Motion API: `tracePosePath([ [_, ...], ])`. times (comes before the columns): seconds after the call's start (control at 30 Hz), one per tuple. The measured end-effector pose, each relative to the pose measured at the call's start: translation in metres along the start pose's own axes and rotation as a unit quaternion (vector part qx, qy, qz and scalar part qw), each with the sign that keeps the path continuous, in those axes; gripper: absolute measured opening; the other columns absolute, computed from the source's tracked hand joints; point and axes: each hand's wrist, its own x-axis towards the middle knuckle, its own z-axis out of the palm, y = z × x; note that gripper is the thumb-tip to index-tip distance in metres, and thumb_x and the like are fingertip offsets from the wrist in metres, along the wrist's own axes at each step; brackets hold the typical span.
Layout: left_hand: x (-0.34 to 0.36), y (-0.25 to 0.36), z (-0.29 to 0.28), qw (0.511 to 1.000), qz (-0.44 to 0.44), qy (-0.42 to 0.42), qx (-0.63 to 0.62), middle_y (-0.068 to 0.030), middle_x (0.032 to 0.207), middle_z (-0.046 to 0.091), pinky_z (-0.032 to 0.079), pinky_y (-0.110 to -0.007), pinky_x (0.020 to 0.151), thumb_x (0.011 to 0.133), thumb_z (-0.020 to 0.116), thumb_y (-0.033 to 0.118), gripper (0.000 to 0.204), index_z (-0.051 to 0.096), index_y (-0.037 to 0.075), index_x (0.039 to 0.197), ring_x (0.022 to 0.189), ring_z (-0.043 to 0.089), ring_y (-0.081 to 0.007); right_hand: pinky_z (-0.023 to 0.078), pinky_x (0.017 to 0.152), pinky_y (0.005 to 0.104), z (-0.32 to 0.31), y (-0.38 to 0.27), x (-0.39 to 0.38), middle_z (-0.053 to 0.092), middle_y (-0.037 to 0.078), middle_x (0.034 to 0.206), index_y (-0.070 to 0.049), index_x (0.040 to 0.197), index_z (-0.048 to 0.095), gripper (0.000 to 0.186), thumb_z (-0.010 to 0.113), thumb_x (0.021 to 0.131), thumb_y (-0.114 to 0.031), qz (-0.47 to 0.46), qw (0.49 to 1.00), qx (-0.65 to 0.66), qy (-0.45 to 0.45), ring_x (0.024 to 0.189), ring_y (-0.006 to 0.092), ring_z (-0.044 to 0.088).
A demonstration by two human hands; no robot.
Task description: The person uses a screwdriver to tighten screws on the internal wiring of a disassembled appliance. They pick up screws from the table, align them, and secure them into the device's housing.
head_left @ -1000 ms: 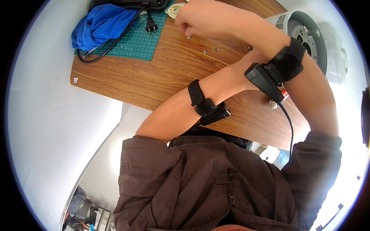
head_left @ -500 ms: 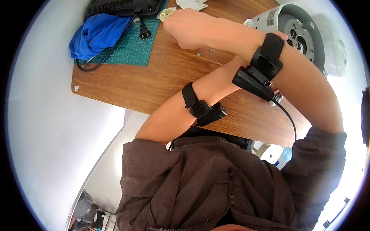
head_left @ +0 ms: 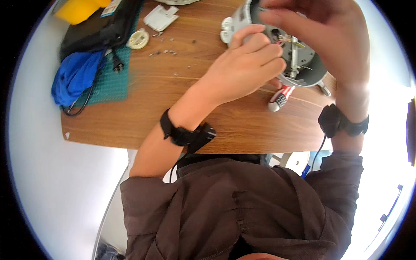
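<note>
A grey-white round appliance housing (head_left: 320, 73) lies at the far right of the table, its open side showing wires, a metal bracket and small fittings. My left hand (head_left: 255, 63) is closed at its left rim, fingers curled over the edge. Above the opening is my right hand (head_left: 327, 39), slightly blurred, thumb and fingers apart; its fingertips come near the top edge of the view. Under the housing's near rim pokes out a tool handle (head_left: 281, 99) in red, white and black. Whatever is attached to that handle is hidden.
Left of the hands lie several small screws (head_left: 167, 51), a round cream cap (head_left: 138, 39) and a broken-looking white plastic piece (head_left: 160, 18). A green cutting mat (head_left: 113, 82) bears a blue cloth (head_left: 77, 78), a black case (head_left: 89, 37) and a plug (head_left: 117, 64). Something yellow (head_left: 80, 9) sits behind.
My right hand has left the cream cap and moved right, over the housing. My left hand, hidden behind my right forearm before, now shows at the rim. The whole view has shifted.
</note>
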Motion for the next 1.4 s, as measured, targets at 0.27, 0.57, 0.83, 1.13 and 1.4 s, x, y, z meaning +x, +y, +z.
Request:
tracePosePath([
  [0.27,0.002,-0.001,0.0,0.999,-0.008,-0.035,0.035,0.0002,0.09,0.059,0.035,-0.049,0.11,0.064,0.086,0.038,0.038,0.061,0.013,0.08,0.096,0.057,-0.0232,0.049,0.075,0.0253,-0.065,0.025,-0.087,0.069,0.008,0.094,-0.001,0.084,0.067,0.021,0.075,0.076,0.016,0.051,0.981,-0.181,-0.039,0.089,0.0145,0.064],
  [0.57,0.001,0.005,-0.001,0.995,-0.018,-0.074,0.066,0.0022,0.088,0.056,0.033,-0.047,0.109,0.066,0.084,0.038,0.038,0.056,0.015,0.08,0.091,0.056,-0.0209,0.042,0.087,0.0336,-0.067,0.04,-0.098,0.074,-0.005,0.087,-0.014,0.077,0.068,0.023,0.081,0.064,0.001,-0.102,0.948,-0.298,-0.044,0.087,0.0189,0.063],
  [0.83,-0.001,0.009,0.0,0.994,-0.023,-0.082,0.073,0.0,0.087,0.059,0.03,-0.051,0.113,0.062,0.084,0.043,0.038,0.065,0.013,0.076,0.095,0.057,-0.0235,0.042,0.09,0.0353,-0.059,0.048,-0.095,0.074,-0.007,0.084,-0.014,0.076,0.067,0.021,0.08,0.066,-0.001,-0.073,0.951,-0.293,-0.073,0.087,0.0183,0.063],
  [1.13,0.0,0.007,0.003,0.996,-0.018,-0.067,0.057,0.0003,0.088,0.058,0.031,-0.05,0.112,0.066,0.083,0.037,0.033,0.063,0.014,0.077,0.097,0.057,-0.023,0.044,0.091,0.0369,-0.053,0.041,-0.085,0.072,-0.002,0.086,-0.012,0.077,0.067,0.021,0.082,0.066,-0.001,-0.058,0.944,-0.311,-0.095,0.09,0.0218,0.064],
  [1.4,0.0,0.004,0.005,0.999,-0.01,-0.025,0.039,0.0035,0.093,0.055,0.034,-0.046,0.113,0.077,0.074,0.036,0.027,0.056,0.017,0.081,0.093,0.056,-0.0168,0.044,0.062,0.0348,-0.026,-0.007,-0.113,0.071,0.006,0.083,-0.009,0.08,0.071,0.016,0.077,0.066,-0.009,-0.144,0.971,-0.115,-0.149,0.07,0.0213,0.065],
])
